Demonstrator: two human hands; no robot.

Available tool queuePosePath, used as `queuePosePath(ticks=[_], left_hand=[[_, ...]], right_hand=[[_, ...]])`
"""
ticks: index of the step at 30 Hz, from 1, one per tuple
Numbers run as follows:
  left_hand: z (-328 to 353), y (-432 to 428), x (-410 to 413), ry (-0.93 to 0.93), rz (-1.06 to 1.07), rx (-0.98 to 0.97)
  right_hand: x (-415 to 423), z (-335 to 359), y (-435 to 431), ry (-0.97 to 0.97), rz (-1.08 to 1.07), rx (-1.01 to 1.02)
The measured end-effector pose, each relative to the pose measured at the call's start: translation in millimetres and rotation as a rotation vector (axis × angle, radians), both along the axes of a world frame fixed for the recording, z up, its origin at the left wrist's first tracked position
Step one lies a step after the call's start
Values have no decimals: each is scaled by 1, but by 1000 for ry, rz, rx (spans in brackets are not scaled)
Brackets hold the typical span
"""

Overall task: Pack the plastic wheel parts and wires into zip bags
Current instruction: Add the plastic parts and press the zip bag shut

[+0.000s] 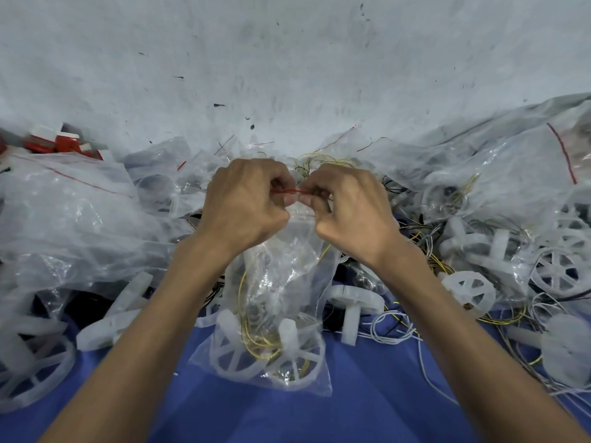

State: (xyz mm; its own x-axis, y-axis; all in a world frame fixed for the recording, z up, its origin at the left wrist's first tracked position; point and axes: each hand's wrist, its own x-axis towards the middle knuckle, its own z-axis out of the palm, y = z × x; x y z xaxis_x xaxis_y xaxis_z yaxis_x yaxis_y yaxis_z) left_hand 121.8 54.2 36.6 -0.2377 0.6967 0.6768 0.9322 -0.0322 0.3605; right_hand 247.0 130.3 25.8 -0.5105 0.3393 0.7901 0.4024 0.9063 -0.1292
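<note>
I see a zip bag [271, 282] of thin clear plastic, shiny and crinkly. The wheels [233, 350] inside it are milky white plastic, dull and not shiny. The cloth [367, 394] near me is blue and matt. The far wall [287, 59] looks rough and dull.

The clear plastic zip bag [281, 282] carries a red seal strip [286, 191]. Translucent white spoked plastic wheels [233, 356] and thin yellow wires [244, 334] show inside. The flat cloth surface [367, 404] is blue, and the pale grey wall [287, 65] is speckled black.
</note>
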Motion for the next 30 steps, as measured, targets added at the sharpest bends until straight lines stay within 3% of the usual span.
queuePosePath(ticks=[7,17,22,26,30], left_hand=[[10,-8,-20,-142,-10,-82],[-1,1,-19,-46,63,0],[5,-3,-28,-120,0,-39],[5,-7,-43,-102,-25,-151],[3,-8,-49,-114,5,-138]], right_hand=[[7,7,12,117,116,-280],[7,5,13,-64,-21,-230],[5,3,14,35,-16,-263],[15,8,23,-106,-7,-390],[27,12,30,-245,-59,-421]])
